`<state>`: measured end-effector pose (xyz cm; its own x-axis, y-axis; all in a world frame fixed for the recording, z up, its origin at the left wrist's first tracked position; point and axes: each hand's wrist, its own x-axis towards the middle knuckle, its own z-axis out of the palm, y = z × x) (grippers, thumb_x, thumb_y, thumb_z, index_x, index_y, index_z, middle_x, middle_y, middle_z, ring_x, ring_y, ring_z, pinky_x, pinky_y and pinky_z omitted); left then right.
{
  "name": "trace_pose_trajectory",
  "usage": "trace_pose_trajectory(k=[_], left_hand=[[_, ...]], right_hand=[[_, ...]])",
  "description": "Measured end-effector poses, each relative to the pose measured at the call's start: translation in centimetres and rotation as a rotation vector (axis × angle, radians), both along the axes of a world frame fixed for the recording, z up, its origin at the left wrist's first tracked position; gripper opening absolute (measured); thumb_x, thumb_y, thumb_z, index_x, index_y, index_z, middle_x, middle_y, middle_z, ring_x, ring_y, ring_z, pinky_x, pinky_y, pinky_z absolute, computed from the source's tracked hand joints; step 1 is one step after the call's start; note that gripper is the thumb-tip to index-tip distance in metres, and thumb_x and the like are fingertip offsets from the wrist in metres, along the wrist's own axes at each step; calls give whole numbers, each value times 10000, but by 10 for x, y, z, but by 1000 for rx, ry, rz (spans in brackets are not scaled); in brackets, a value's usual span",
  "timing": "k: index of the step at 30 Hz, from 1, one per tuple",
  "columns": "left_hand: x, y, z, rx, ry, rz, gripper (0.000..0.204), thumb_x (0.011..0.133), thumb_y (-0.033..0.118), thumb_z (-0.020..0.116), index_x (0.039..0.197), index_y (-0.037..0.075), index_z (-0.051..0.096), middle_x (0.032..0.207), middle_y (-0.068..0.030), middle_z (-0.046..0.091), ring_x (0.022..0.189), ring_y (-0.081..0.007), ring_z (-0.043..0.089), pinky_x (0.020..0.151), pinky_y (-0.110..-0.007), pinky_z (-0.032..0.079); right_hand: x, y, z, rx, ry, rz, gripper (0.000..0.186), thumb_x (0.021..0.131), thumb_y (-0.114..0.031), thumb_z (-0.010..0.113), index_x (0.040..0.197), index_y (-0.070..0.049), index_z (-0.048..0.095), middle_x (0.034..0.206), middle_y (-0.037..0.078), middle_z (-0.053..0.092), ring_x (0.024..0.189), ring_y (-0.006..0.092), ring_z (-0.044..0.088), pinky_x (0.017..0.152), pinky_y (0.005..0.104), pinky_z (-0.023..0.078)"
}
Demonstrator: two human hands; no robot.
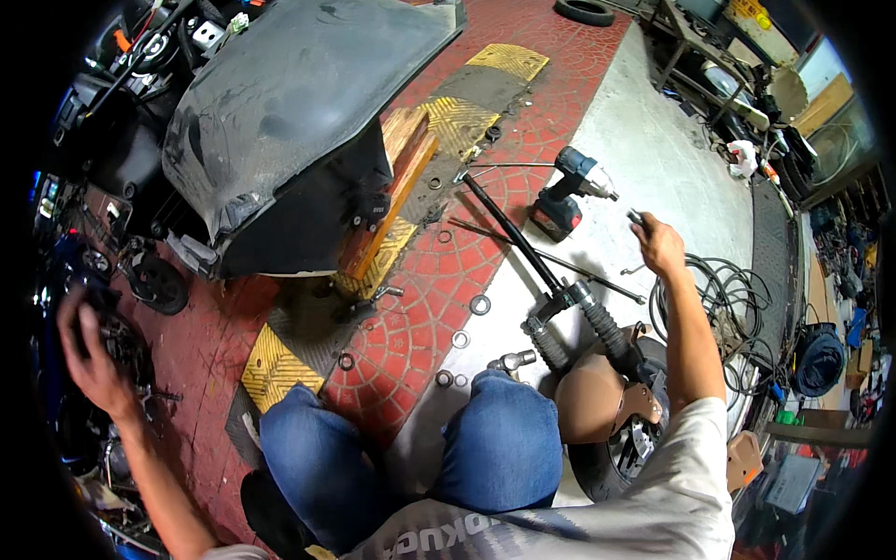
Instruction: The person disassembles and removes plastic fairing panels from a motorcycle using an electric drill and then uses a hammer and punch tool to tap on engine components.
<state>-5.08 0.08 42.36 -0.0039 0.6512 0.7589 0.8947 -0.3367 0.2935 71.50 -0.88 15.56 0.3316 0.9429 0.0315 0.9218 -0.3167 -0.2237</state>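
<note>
My right hand (663,246) is raised at the right, its fingers closed on a small metal socket (637,218). Just left of it, a blue-and-black cordless impact wrench (573,177) stands on its red-and-black battery, its square drive pointing toward that hand. Out at the far left, my left hand (94,359) holds nothing and its fingers are apart, slightly blurred. It is nearest to the dark motorcycle parts there. Between my knees and the wrench lies a front fork assembly (561,297) with ribbed rubber boots, joined to a wheel under a brown fender (588,397).
A large grey plastic body panel (289,103) rests over a wooden block (397,201) at the upper left. Rings and nuts (460,339) lie scattered on the floor. A long thin rod (560,266) lies beside the fork. Coiled black hose (737,299) is at the right.
</note>
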Motion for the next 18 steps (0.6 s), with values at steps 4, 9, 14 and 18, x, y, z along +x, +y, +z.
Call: trace_pose_trajectory(k=[4,9,14,18], left_hand=[[80,43,56,168,534,-302,387,1057,191,465,1363,-5,597,1450,-176,551,1351,-293,510,1165,-425,368],[132,109,37,87,633,-378,483,1061,338,479,1424,34,576,1521,-148,512,1440,-288,449,1204,-411,330],[118,144,-15,-256,-171,-484,619,1084,481,424,1468,5,510,1465,-137,548,1367,-227,502,1160,-349,363],[123,147,-24,-207,-188,-510,616,1096,470,410,1479,-5,490,1394,-123,586,1256,-192,559,1103,-318,402]], right_hand=[[12,-35,14,-73,-13,-49,256,958,-297,625,1031,-52,646,912,221,706,916,447,670,789,534,510],[-144,12,14,-191,105,429,193,794,-85,631,980,-45,660,978,217,700,980,439,664,852,519,531],[-226,55,-86,-339,22,486,266,875,-225,646,1097,-83,681,997,214,731,993,394,701,846,485,561],[-244,60,-136,-480,14,391,325,905,-273,624,1137,-54,683,1093,226,724,1067,376,695,913,467,560]])
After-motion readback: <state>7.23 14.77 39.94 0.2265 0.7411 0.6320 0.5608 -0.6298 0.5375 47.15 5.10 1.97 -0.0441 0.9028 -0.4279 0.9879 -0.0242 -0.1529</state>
